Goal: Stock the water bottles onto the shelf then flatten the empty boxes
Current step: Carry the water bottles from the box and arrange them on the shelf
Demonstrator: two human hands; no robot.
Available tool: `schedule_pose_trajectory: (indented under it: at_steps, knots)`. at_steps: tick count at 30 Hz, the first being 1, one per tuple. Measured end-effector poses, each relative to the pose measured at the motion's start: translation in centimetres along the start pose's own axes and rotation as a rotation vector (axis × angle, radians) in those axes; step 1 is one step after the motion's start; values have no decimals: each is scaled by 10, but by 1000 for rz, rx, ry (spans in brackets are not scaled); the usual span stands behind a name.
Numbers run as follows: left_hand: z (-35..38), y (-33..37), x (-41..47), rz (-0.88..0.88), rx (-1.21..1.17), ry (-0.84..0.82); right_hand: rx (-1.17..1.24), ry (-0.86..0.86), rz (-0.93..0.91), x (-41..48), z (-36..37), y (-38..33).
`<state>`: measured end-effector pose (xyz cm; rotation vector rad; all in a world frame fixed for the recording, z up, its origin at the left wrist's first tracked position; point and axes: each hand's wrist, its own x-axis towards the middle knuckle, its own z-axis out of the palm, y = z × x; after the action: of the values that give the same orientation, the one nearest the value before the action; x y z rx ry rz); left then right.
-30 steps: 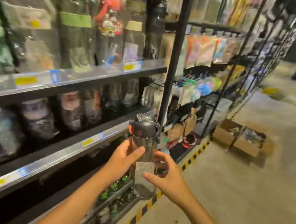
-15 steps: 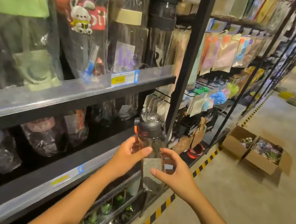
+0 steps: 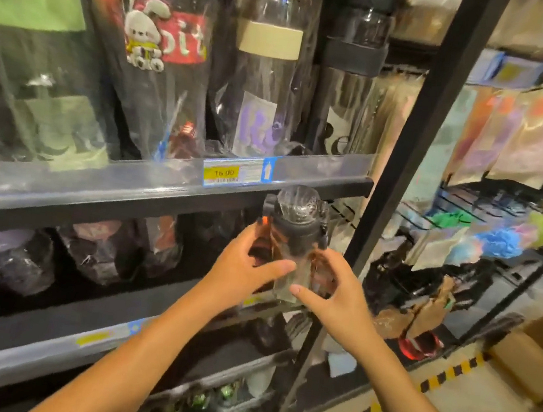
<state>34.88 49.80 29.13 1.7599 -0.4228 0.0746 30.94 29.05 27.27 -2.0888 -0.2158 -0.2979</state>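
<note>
A clear water bottle (image 3: 293, 240) with a black lid, wrapped in plastic film, stands upright in the air in front of the black shelving. My left hand (image 3: 244, 271) grips its left side, thumb across the front. My right hand (image 3: 331, 293) grips its right side, fingers curled round the back. The bottle's lid sits just below the edge of the upper shelf (image 3: 127, 187) and in front of the opening of the shelf below (image 3: 49, 335).
Tall wrapped bottles (image 3: 264, 66) fill the upper shelf, darker bottles (image 3: 98, 252) the one below. A black upright post (image 3: 405, 147) stands right of the bottle. Hanging packets (image 3: 521, 135) fill the bay beyond. A cardboard box (image 3: 525, 363) sits on the floor at right.
Both hands have carried the bottle up and closer to the shelf; its lid now reaches the upper shelf's edge. The view has moved in toward the shelving.
</note>
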Motion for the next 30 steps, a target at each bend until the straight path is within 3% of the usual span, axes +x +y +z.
schedule_pose_trajectory:
  at_steps: [13, 30]
  knots:
    - [47, -31, 17, -96, 23, 177, 29, -95, -92, 46, 0, 53]
    - [60, -54, 37, -253, 58, 279, 103, -109, 104, 60, 27, 82]
